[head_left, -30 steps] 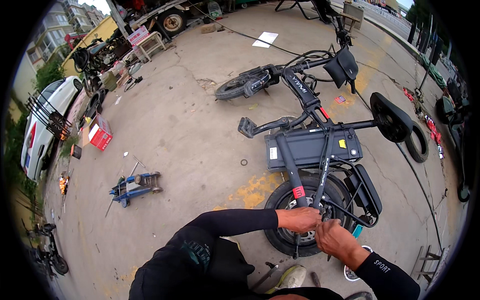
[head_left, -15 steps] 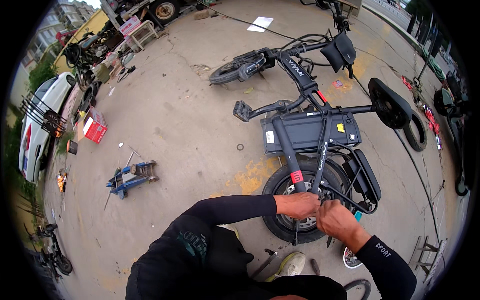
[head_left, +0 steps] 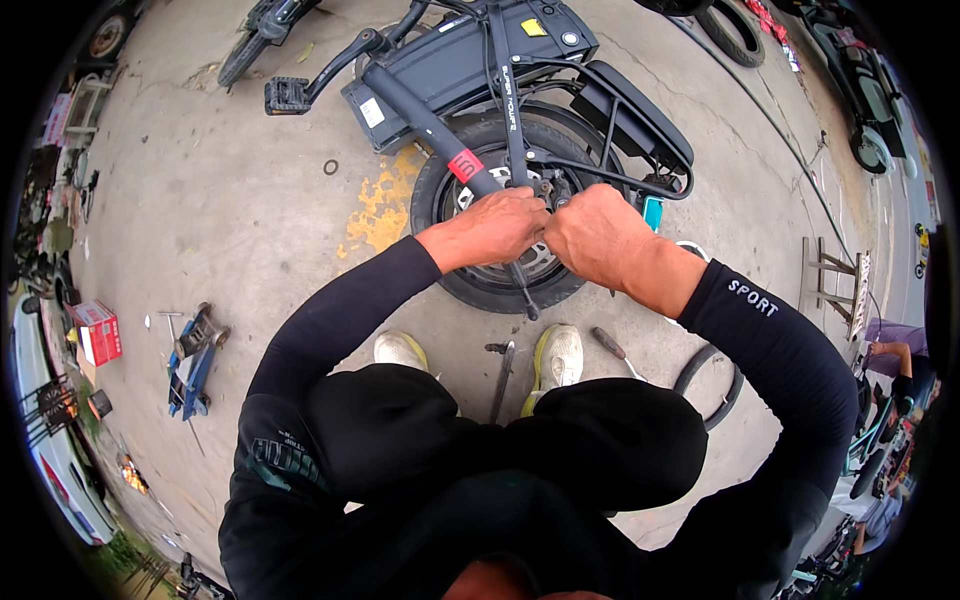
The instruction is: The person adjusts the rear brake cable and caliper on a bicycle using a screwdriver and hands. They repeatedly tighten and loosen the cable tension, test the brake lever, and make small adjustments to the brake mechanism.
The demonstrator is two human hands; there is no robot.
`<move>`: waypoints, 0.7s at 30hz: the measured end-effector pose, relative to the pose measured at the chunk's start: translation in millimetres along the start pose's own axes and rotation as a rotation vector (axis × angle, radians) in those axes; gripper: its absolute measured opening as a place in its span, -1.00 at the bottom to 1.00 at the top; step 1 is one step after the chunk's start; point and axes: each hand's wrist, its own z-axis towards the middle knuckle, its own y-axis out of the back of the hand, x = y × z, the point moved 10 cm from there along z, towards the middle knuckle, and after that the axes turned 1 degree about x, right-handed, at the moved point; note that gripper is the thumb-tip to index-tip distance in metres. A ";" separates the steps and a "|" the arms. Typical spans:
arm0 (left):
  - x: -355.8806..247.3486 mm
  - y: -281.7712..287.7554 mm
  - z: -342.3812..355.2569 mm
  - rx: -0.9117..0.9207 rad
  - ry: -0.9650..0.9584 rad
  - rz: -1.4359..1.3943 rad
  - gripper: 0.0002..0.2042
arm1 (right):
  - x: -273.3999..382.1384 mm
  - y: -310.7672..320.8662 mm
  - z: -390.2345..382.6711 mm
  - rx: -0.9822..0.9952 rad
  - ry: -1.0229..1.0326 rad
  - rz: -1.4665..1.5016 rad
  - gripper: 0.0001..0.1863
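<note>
A black electric bicycle lies with its rear wheel point(head_left: 433, 215) near me, below its battery case point(head_left: 430, 80) and a tube with a red label point(head_left: 420, 125). My left hand point(head_left: 497, 225) has its fingers curled at the hub, beside the brake disc point(head_left: 535, 265). My right hand point(head_left: 610, 240) is closed just right of it, nearly touching it. What both fingertips hold at the axle is hidden. A long metal tool point(head_left: 503, 375) lies between my shoes, and a wooden-handled tool point(head_left: 608, 343) is right of them. A black rubber ring point(head_left: 727, 395) lies beside my right forearm.
A blue floor jack point(head_left: 190, 375) and red carton point(head_left: 97, 332) are at left. A loose tyre point(head_left: 738, 35), scooter point(head_left: 855, 80) and hose are at upper right. A metal frame point(head_left: 835, 280) stands at right, near people point(head_left: 890, 345) with bicycles at the edge.
My view has tilted down, so the bicycle sits higher in the picture and my legs and people at right show. Both hands remain at the wheel hub.
</note>
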 end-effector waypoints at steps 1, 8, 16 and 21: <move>-0.4 0.1 -0.5 0.004 -0.016 -0.005 -0.93 | -2.3 0.4 0.1 0.004 -0.072 0.050 -0.82; -2.2 2.7 0.9 -0.024 -0.036 0.056 -0.94 | -29.4 -22.5 -12.5 -0.076 -0.427 0.577 -0.54; 4.5 10.0 0.5 0.105 0.100 0.018 -0.66 | -29.2 -129.8 -94.8 0.161 -0.534 0.819 -0.49; -30.1 38.4 -7.6 -0.027 0.048 0.092 -0.56 | 133.7 -302.9 -90.4 0.260 -0.733 2.499 -0.35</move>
